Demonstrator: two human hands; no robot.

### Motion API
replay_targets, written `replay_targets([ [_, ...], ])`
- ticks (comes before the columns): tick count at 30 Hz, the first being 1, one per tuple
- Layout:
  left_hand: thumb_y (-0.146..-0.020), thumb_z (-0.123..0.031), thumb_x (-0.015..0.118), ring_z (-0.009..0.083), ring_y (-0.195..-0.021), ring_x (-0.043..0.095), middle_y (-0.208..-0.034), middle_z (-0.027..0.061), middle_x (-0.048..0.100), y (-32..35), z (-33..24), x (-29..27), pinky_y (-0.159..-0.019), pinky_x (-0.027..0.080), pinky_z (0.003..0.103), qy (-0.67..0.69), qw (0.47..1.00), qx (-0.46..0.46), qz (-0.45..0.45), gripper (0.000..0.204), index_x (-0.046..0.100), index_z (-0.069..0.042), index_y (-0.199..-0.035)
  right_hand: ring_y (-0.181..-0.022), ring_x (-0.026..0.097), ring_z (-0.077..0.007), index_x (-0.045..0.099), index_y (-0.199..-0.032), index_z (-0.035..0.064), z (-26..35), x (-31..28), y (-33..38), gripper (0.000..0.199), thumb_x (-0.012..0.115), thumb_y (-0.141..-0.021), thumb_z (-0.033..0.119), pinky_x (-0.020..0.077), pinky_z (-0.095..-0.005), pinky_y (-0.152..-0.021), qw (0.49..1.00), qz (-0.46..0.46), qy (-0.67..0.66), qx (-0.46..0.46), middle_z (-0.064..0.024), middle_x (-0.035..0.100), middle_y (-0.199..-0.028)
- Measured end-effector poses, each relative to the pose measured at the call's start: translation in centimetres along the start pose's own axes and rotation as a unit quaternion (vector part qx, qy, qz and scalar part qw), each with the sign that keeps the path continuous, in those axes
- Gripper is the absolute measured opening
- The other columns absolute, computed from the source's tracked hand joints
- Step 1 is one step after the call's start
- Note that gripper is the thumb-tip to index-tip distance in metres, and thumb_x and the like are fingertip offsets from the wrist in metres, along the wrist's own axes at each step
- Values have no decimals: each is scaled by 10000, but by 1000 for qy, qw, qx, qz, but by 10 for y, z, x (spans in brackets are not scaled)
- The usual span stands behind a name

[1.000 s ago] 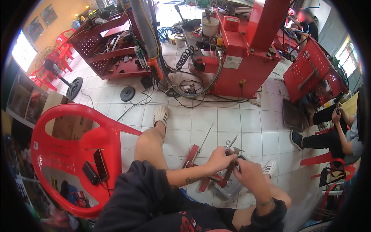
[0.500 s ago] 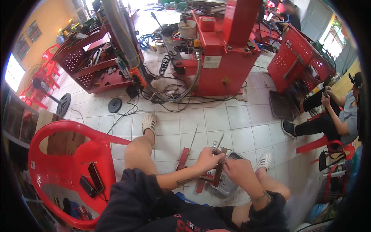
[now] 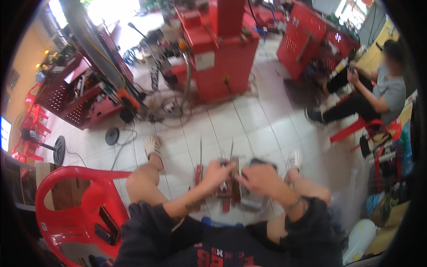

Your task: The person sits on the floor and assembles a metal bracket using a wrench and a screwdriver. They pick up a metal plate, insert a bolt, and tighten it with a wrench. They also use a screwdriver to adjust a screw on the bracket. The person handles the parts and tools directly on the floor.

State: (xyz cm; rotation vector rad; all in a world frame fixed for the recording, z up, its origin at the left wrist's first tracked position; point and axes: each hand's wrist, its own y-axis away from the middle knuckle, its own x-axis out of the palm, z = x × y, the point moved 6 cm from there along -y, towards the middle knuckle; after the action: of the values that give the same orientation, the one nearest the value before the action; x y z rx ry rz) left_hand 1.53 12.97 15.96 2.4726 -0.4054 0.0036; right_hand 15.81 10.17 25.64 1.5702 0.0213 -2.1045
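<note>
In front of me a brown flat metal bar (image 3: 235,180) stands between my hands, part of a small metal assembly near the floor. My left hand (image 3: 217,174) is closed, with its thumb against the bar's upper left side. On the other side, my right hand (image 3: 260,179) has its fingers pinched together at the bar's right edge; what they hold is hidden and blurred. Left of my left hand stands a red metal piece (image 3: 199,174) with a thin upright rod. A second pointed rod (image 3: 231,147) rises beyond the bar. A clear plastic tray (image 3: 255,202) is partly under my right hand.
A red plastic chair (image 3: 66,178) holding a phone (image 3: 109,218) and a dark case is at my left. Ahead are a red machine (image 3: 222,66), a red tool cart (image 3: 66,93) and cables on the tiled floor. A seated person (image 3: 387,89) is at the right.
The view has turned, so the surroundings shift and blur. Both my hands remain at the metal bar, the right one with its back turned more upward.
</note>
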Motion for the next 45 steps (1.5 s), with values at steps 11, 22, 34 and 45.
replay_targets([
  [11,-1005,-231,607,131,-738,609,-855,44,642,1,-29,-2,-603,521,327,120,991,62,-7,224,625,-8,-992,-649,623,-328,641,-864,55,-37,-26,18,315,639,-932,362,465,-420,-597,973,-153,-161,64,-135,628,-676],
  [22,-962,-254,653,88,-546,545,-679,32,597,0,-12,5,-425,448,306,-8,997,65,-51,254,620,-4,-925,-683,629,-360,601,-867,65,-14,-3,10,338,625,-945,393,462,-448,-598,969,-120,-205,65,-148,623,-702],
  [34,-979,-166,631,163,-807,662,-870,86,635,4,-21,14,-642,613,316,-43,996,77,-23,225,598,52,-936,-793,653,-384,530,-958,35,-16,22,3,262,578,-973,292,516,-473,-666,988,-95,-112,45,-165,664,-876],
  [45,-965,-163,639,151,-750,674,-825,106,668,10,-25,7,-609,606,306,-38,992,110,-49,246,621,80,-926,-890,637,-363,553,-1142,47,2,8,6,259,607,-927,180,518,-446,-729,977,-145,-156,-14,-155,641,-945],
])
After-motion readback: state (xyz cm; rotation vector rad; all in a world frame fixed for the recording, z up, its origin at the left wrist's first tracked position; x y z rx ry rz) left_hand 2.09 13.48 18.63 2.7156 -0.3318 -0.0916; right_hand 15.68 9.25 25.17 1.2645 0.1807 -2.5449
